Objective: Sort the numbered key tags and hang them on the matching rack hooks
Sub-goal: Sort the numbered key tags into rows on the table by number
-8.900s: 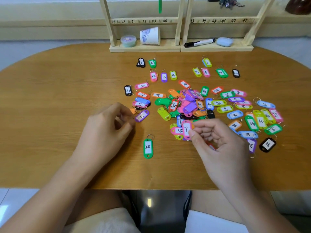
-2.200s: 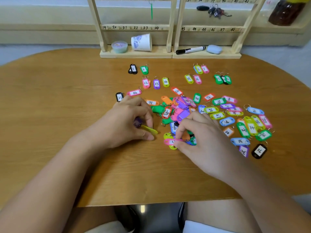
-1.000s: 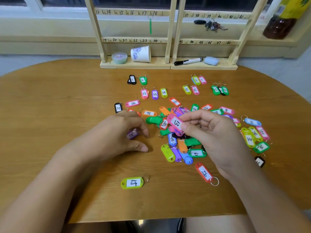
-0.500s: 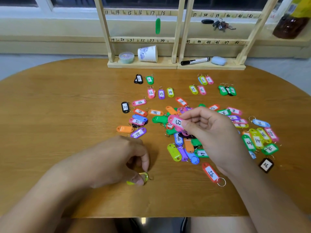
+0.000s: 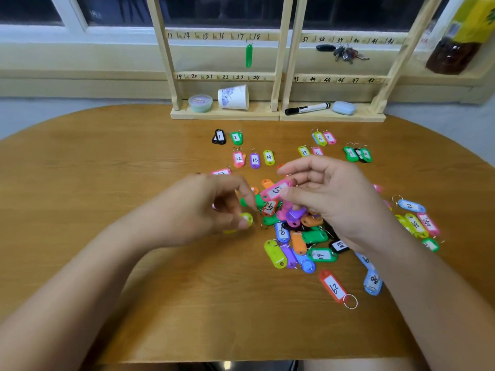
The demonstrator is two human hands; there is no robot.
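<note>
A heap of coloured numbered key tags (image 5: 300, 231) lies mid-table on the wooden table (image 5: 107, 183). My right hand (image 5: 329, 199) pinches a pink tag (image 5: 276, 190) above the heap. My left hand (image 5: 203, 210), blurred, holds a yellow-green tag (image 5: 246, 219) just left of the heap. Sorted tags lie in rows nearer the rack: black 1 (image 5: 219, 136), green 2 (image 5: 236, 137), and 12 (image 5: 238, 158), 13 (image 5: 254, 159), 14 (image 5: 269, 157). The wooden rack (image 5: 278, 76) with numbered rails stands at the table's far edge; one green tag (image 5: 249, 55) hangs near 18.
On the rack's base sit a small lidded tub (image 5: 200, 102), a tipped paper cup (image 5: 233, 97), a black marker (image 5: 306, 108) and a blue case (image 5: 344, 107). A bunch of keys (image 5: 345, 53) hangs on the right rack. A red tag 29 (image 5: 333, 286) lies alone near me.
My left hand picked the yellow-green tag up from the near table and lifted it toward the heap. My right hand keeps holding the pink tag, slightly higher.
</note>
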